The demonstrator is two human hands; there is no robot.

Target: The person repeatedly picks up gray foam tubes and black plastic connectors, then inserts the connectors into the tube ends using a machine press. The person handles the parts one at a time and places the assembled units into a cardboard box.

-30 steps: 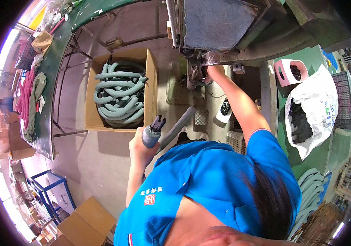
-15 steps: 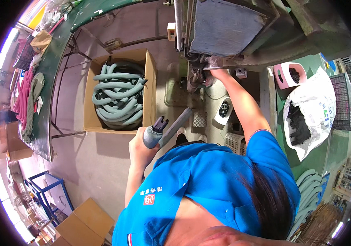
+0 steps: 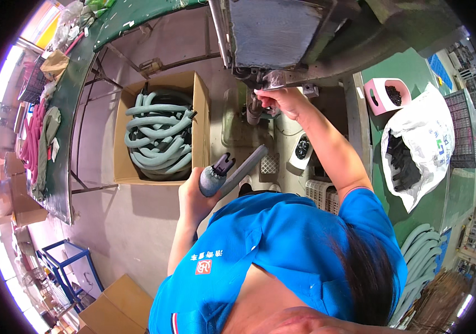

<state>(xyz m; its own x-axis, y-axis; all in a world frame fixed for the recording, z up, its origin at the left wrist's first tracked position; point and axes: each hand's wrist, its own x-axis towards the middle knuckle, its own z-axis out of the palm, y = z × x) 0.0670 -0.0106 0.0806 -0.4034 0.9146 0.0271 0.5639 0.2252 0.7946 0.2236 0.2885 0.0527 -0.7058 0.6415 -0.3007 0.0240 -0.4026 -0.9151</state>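
My left hand (image 3: 192, 192) is closed around a grey foam-covered tube (image 3: 243, 167), with one end sloping up to the right. At the near end, by my fist, a black forked plastic fitting (image 3: 224, 165) sticks out of the foam. My right arm reaches forward to the machine (image 3: 274, 33). There my right hand (image 3: 286, 103) has its fingers pinched together beside the metal fixture (image 3: 253, 111) under the machine's head. Whatever is between those fingertips is too small to make out. Clear plastic film (image 3: 274, 79) covers part of the machine just above them.
A cardboard box (image 3: 200, 128) of bent grey foam tubes (image 3: 160, 133) stands left of the machine. On the right green table (image 3: 374, 161) are a pink bin (image 3: 377, 100) of small black parts, a white sack (image 3: 435, 133) with black pieces, and more grey tubes (image 3: 420, 256). A white bin (image 3: 295, 158) stands below.
My right hand has shifted back from the fixture, so its pinched fingers now show. My left hand still grips the tube, slightly farther right. The whole view has shifted a little.
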